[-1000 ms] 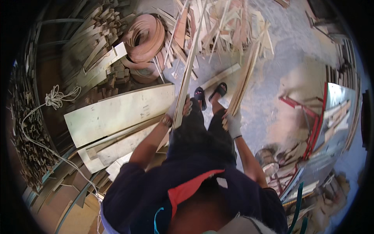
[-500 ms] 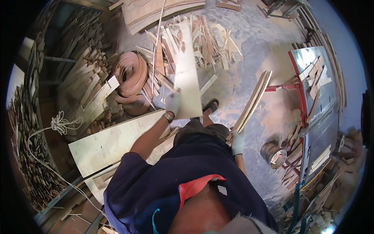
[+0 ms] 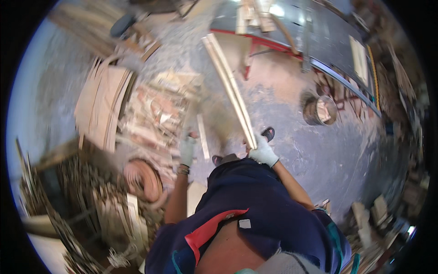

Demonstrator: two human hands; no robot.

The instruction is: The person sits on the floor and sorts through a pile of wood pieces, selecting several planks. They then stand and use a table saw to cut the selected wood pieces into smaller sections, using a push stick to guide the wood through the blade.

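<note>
My right hand (image 3: 264,153), in a pale work glove, is closed around the lower end of a pair of long narrow wood strips (image 3: 230,89). The strips slant up and away to the left, above the floor. My left hand (image 3: 187,150), also gloved with a watch at the wrist, reaches forward beside the scrap wood pile (image 3: 155,107). Motion smears its fingers, and no board shows clearly in it. A single loose wood piece (image 3: 203,137) lies on the floor just right of this hand.
A red-framed metal table (image 3: 278,42) with wood pieces stands ahead to the right. Below it is a round bin (image 3: 319,111) of scraps. A coiled brown band (image 3: 142,179) and stacked curved sheets (image 3: 101,105) lie to the left. Offcuts (image 3: 365,219) lie at lower right.
My view has turned to the right. The wide pale board that my left hand held is no longer clearly visible. My right hand still grips the strips, now extended farther forward.
</note>
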